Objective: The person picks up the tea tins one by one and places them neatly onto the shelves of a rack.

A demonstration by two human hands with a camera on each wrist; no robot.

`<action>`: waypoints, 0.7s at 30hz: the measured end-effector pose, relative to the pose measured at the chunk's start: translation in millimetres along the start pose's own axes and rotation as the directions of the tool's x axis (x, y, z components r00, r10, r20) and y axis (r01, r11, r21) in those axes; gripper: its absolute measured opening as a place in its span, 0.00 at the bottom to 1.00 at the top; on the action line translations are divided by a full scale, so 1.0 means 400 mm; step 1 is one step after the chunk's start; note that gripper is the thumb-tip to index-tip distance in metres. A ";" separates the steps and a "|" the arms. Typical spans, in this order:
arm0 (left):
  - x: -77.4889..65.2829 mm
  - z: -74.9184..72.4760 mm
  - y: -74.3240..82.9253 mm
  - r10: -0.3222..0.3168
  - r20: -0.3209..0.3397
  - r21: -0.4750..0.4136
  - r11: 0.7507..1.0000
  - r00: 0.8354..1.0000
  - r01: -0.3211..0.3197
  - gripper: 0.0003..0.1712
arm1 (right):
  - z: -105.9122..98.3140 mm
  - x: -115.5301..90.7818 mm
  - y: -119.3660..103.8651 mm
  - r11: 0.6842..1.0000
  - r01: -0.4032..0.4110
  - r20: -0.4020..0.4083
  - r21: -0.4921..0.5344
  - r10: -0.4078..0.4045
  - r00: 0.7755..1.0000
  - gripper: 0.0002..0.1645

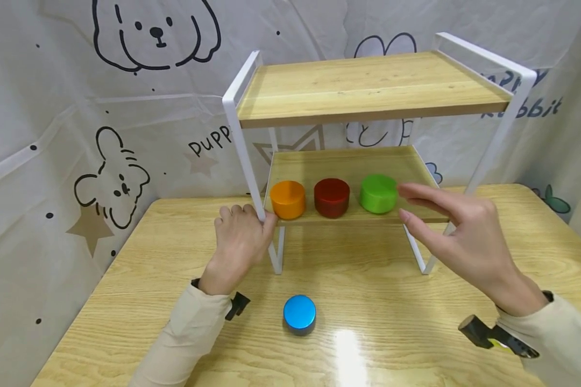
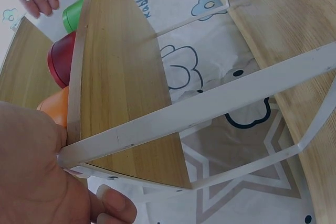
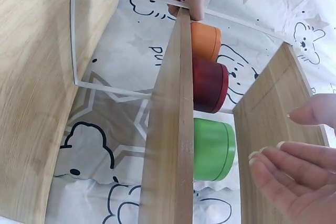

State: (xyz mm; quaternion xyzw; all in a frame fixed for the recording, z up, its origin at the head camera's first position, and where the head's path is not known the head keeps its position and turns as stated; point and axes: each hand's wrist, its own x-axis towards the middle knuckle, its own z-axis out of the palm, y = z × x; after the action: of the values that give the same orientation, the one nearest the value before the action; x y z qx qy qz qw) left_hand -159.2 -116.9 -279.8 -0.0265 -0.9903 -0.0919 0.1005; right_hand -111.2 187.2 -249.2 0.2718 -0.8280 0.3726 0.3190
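A two-tier wooden shelf [image 1: 377,88] with a white metal frame stands on the table. My left hand [image 1: 242,231] grips its front left post [image 2: 210,100] at the lower board, thumb on the inner side. On that board sit an orange round tin [image 1: 288,200], a dark red one [image 1: 331,198] and a green one [image 1: 378,193], in a row from left to right. Beside the green tin is my right hand [image 1: 465,236], thumb and fingers apart with nothing between them. In the right wrist view its fingers [image 3: 294,177] are loosely extended toward the green tin.
A blue round tin [image 1: 299,314] stands on the wooden table [image 1: 377,301] in front of the shelf, nearer the left forearm. Behind the shelf hangs a pale curtain [image 1: 184,107] with cartoon animals. The upper board lies above both hands.
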 end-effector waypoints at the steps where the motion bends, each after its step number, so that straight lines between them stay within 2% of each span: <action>1: 0.000 0.000 0.000 0.000 0.002 -0.002 1.000 1.000 0.000 0.27 | 0.001 -0.004 0.000 1.000 0.017 -0.001 0.003 -0.017 1.000 0.25; 7: -0.001 0.001 0.001 -0.004 0.009 -0.010 1.000 1.000 0.005 0.27 | 0.026 -0.025 0.002 0.995 0.092 0.026 0.038 -0.093 0.995 0.27; 16: -0.001 0.002 0.000 0.003 0.007 -0.014 1.000 1.000 -0.003 0.27 | 0.074 -0.048 0.001 0.991 0.114 0.057 0.071 -0.118 0.991 0.27; 21: 0.000 0.003 0.000 0.003 0.006 -0.012 1.000 1.000 -0.003 0.27 | 0.106 -0.066 -0.002 0.992 0.100 0.157 0.074 -0.111 0.981 0.25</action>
State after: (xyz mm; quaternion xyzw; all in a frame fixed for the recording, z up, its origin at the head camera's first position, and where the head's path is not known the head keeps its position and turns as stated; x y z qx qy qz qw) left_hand -159.5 -116.6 -280.7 -0.0290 -0.9900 -0.0975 0.0976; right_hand -107.3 158.7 -290.2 0.3550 -0.8226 0.3591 0.2613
